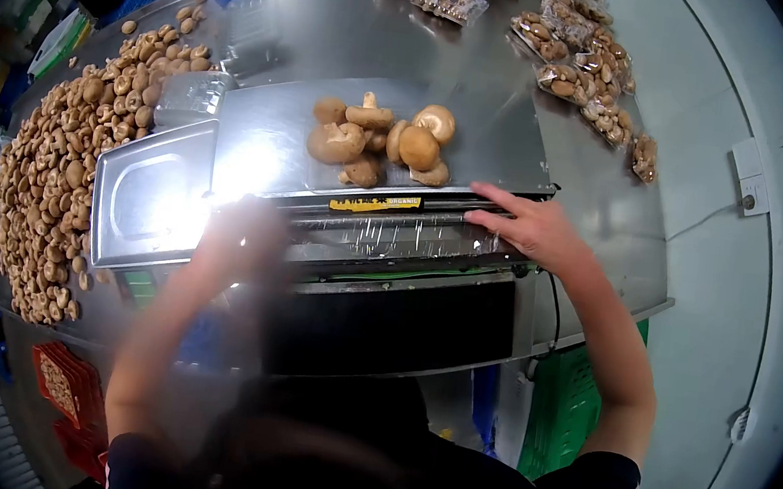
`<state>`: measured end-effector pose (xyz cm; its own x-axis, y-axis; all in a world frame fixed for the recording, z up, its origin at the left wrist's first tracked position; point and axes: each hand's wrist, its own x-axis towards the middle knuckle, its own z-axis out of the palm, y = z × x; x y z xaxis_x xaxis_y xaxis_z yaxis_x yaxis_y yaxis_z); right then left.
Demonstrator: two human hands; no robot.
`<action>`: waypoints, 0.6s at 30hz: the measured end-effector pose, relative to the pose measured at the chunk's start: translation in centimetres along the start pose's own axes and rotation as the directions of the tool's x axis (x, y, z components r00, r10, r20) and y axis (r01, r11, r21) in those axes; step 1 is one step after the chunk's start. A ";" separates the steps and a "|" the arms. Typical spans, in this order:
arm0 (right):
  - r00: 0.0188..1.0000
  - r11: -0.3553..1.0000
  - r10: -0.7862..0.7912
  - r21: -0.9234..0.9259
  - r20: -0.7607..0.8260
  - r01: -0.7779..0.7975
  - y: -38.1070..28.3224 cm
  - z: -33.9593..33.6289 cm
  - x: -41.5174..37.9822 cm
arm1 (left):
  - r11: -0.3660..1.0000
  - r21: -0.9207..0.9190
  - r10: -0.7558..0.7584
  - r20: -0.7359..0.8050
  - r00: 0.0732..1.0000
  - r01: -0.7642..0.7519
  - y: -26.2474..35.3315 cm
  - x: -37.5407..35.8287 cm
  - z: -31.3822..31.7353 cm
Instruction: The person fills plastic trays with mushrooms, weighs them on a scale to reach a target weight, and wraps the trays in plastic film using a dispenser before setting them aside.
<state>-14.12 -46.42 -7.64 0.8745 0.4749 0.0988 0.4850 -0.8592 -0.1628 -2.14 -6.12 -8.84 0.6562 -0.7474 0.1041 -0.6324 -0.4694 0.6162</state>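
The clear film roll point(392, 238) lies before me, its long axis running left to right, right end slightly farther. My right hand point(538, 232) is unclenched, fingers outstretched at that end. My left hand point(242, 239), near the left end, blurs; I can't tell its grip. Beyond, an upper mushroom point(368, 116) points its stem far.

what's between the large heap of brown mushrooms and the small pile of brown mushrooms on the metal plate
In the head view: a clear plastic container, a shallow silver metal tray, then the shiny metal plate.
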 end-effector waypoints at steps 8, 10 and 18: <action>0.859 0.478 0.510 0.818 0.038 -0.320 -3.1 -1.9 -4.5 | 0.801 -0.563 -0.279 -0.051 0.959 0.203 -0.8 -5.7 -2.2; 0.825 0.527 0.515 0.845 -0.235 -0.088 -3.5 -4.5 -2.9 | 0.769 -0.638 -0.170 -0.267 0.949 -0.042 -0.1 -5.1 -4.6; 0.835 0.902 0.396 0.330 -0.382 -0.277 5.7 -0.6 12.7 | 0.847 -0.530 -0.180 -0.344 0.921 -0.033 -8.0 14.0 -2.7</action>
<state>-0.21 -45.43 -6.77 0.9194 -0.0165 0.3929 0.1979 -0.8439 -0.4987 13.16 -11.56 -10.21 0.8601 -0.4424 0.2541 -0.3390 -0.1235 0.9326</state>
